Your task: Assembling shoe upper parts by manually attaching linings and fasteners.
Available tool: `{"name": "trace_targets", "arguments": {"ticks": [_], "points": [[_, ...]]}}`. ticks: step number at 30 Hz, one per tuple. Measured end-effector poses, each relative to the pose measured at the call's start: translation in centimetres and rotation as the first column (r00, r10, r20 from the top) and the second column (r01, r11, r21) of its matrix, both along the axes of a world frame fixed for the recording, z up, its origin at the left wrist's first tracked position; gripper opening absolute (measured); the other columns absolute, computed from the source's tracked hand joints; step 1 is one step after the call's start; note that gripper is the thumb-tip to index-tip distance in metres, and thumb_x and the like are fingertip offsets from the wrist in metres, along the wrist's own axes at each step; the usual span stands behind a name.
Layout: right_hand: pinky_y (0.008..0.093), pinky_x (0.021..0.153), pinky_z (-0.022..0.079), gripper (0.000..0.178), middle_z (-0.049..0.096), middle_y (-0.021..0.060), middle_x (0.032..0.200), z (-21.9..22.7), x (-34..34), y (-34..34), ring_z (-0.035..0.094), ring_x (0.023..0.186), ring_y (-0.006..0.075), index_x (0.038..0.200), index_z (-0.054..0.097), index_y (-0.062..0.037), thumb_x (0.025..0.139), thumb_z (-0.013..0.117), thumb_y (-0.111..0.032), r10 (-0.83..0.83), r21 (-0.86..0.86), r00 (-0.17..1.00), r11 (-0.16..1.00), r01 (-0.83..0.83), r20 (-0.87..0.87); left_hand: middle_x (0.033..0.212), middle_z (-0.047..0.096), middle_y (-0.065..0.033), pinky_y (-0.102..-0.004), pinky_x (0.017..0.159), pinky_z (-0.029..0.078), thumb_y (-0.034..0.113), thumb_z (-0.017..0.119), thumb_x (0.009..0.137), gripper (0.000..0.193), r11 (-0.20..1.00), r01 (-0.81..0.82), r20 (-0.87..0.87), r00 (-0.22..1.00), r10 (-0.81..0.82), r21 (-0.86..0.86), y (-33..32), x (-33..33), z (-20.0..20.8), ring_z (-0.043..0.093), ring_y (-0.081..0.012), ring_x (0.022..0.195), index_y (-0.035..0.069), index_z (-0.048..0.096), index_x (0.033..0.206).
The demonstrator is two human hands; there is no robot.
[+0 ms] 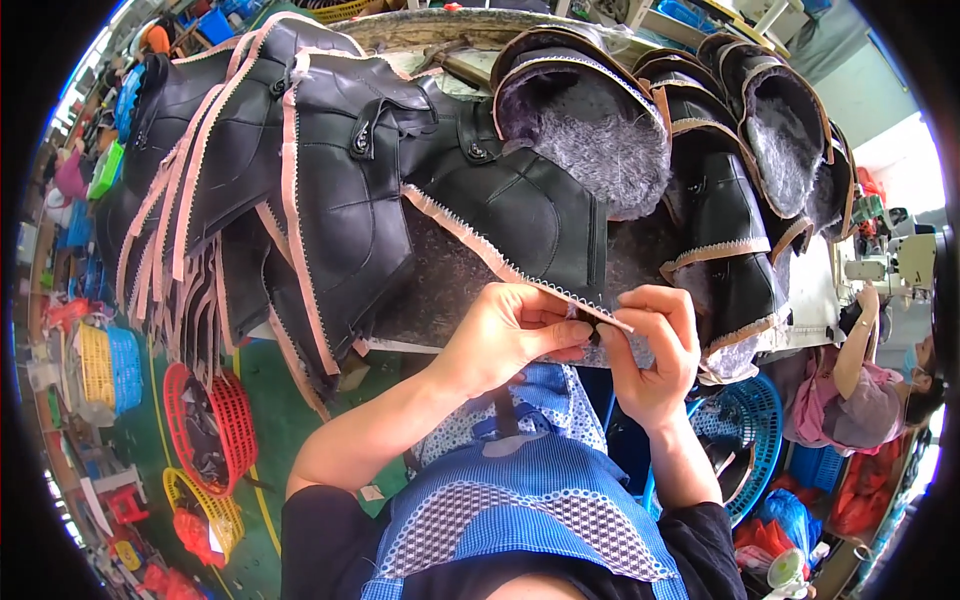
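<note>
A black leather boot upper (pixel 535 215) lies in front of me, its lower edge bound with a pinkish strip that carries dark zigzag stitching. My left hand (pixel 515 335) is closed in a pinch on that stitched edge near its corner. Just beside it, my right hand (pixel 650 345) pinches the end of the same edge between thumb and fingers. Something small and dark shows between the fingertips, too hidden to name. Just beyond the upper stands a rounded black shoe piece with grey fur lining (pixel 600 150).
Several stacked black uppers (pixel 340 190) hang over the table's left side. More fur-lined pieces (pixel 725 200) are piled at right. A hammer (pixel 460 68) lies at the back. Red (pixel 232 425) and blue baskets (pixel 765 420) stand below. Another person (pixel 860 395) sits at far right.
</note>
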State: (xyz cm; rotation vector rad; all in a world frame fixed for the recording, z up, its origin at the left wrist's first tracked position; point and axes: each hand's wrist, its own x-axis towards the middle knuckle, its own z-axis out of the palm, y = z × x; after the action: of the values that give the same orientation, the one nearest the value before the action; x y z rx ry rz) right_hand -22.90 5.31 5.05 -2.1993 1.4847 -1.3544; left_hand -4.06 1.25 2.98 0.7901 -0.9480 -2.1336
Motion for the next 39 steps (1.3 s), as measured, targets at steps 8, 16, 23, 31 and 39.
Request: {"name": "trace_targets", "arguments": {"ticks": [8, 16, 23, 31, 39], "points": [[0.0368, 0.074, 0.053, 0.019, 0.068, 0.0152, 0.107, -0.5, 0.1, -0.3, 0.065, 0.089, 0.0301, 0.087, 0.062, -0.0004, 0.071, 0.071, 0.006, 0.194, 0.118, 0.98, 0.975, -0.188, -0.041, 0.098, 0.07, -0.0109, -0.0286, 0.085, 0.058, -0.001, 0.065, 0.091, 0.021, 0.998, 0.04, 0.104, 0.994, -0.035, -0.048, 0.3, 0.7, -1.1, 0.069, -0.0151, 0.09, -0.007, 0.065, 0.111], [0.0354, 0.068, 0.054, 0.018, 0.068, 0.0163, 0.097, -2.5, 0.6, 0.0, 0.066, 0.08, 0.0303, 0.088, 0.059, 0.0018, 0.074, 0.07, 0.006, 0.158, 0.164, 0.981, 0.977, -0.138, -0.114, 0.098, 0.07, -0.0067, -0.0257, 0.079, 0.056, 0.003, 0.063, 0.094, 0.021, 0.991, 0.087, 0.216, 0.974, -0.063, -0.103, 1.3, 0.6, -2.8, 0.067, -0.0115, 0.089, -0.004, 0.064, 0.113], [0.0352, 0.069, 0.054, 0.015, 0.067, 0.0173, 0.093, -3.2, 1.1, 0.0, 0.068, 0.081, 0.0317, 0.09, 0.06, 0.0021, 0.077, 0.066, 0.008, 0.107, 0.367, 0.987, 0.919, -0.144, 0.117, 0.092, 0.07, -0.0081, -0.0266, 0.076, 0.057, 0.008, 0.068, 0.092, 0.022, 0.997, 0.003, 0.232, 0.973, 0.015, -0.075, 2.2, 0.7, -3.9, 0.067, -0.0122, 0.082, -0.007, 0.064, 0.108], [0.0358, 0.076, 0.054, 0.016, 0.066, 0.017, 0.098, -3.1, 0.5, -0.2, 0.067, 0.087, 0.0308, 0.093, 0.06, 0.0022, 0.078, 0.065, 0.008, 0.213, 0.386, 0.95, 0.876, -0.289, 0.229, 0.087, 0.071, -0.0026, -0.0238, 0.071, 0.055, 0.017, 0.069, 0.093, 0.017, 0.991, 0.003, 0.143, 0.99, -0.021, 0.131, 3.1, 0.7, -4.6, 0.065, -0.0093, 0.075, 0.002, 0.072, 0.101], [0.0352, 0.08, 0.053, 0.018, 0.066, 0.0148, 0.103, -2.3, 0.4, 0.4, 0.066, 0.093, 0.0292, 0.093, 0.063, 0.0015, 0.077, 0.068, 0.007, 0.274, 0.411, 0.915, 0.828, -0.382, 0.298, 0.099, 0.072, -0.0034, -0.0228, 0.087, 0.051, 0.009, 0.066, 0.094, 0.019, 0.996, 0.021, 0.123, 0.992, -0.032, 0.09, 4.2, 2.1, -3.5, 0.065, -0.0081, 0.093, 0.002, 0.071, 0.111]]}}
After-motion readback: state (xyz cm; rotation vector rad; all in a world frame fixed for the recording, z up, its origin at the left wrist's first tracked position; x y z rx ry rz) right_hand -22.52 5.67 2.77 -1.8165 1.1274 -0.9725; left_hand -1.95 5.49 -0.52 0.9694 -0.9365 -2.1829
